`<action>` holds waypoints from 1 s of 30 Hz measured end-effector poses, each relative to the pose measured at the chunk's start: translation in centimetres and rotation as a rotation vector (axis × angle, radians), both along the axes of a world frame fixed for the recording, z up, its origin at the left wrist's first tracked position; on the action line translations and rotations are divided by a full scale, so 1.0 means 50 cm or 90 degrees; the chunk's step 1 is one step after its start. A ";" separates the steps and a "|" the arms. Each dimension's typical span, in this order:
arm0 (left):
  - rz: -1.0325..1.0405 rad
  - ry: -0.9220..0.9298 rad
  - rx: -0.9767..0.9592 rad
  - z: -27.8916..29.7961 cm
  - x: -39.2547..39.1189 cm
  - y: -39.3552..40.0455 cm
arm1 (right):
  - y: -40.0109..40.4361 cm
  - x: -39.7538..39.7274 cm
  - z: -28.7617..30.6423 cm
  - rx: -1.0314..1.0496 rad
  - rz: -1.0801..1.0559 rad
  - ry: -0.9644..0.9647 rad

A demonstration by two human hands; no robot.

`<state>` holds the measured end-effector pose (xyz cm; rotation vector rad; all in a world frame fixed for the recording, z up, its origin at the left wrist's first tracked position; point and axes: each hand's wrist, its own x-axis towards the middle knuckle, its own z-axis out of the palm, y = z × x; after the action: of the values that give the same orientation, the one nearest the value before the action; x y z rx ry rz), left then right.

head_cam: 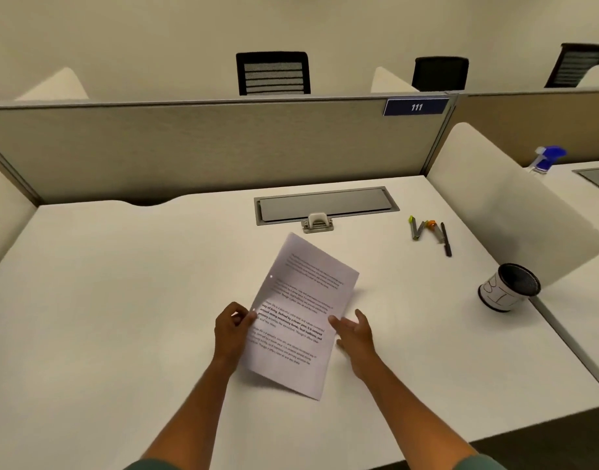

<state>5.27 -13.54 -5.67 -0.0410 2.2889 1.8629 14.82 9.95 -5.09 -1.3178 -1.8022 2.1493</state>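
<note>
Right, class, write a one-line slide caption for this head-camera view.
The left hand pinches one edge of a printed sheet while the open right hand waits at the opposite edge.

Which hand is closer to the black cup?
Right. The right hand is by the right edge of the paper, the cup off to its right. The left hand pinches the paper's left edge, farther from the cup.
</note>
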 end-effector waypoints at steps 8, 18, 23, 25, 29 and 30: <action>0.008 0.036 0.103 0.065 0.005 -0.013 | -0.010 -0.015 0.054 0.013 0.027 0.065; -0.035 0.055 0.126 0.071 0.040 -0.047 | -0.017 -0.017 0.099 0.117 0.062 0.157; -0.093 0.072 0.139 0.076 0.052 -0.063 | -0.016 0.006 0.108 0.026 0.082 0.223; -0.097 0.075 0.124 0.081 0.054 -0.064 | -0.014 0.012 0.110 0.015 0.093 0.236; -0.096 0.087 0.091 0.085 0.061 -0.064 | -0.015 0.019 0.115 0.087 0.100 0.231; -0.103 0.097 0.087 0.084 0.062 -0.066 | -0.017 0.019 0.118 0.109 0.104 0.229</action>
<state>8.37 -16.85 -1.45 0.3052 2.1767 1.9933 15.79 9.11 0.82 -0.7157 -1.9390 2.0802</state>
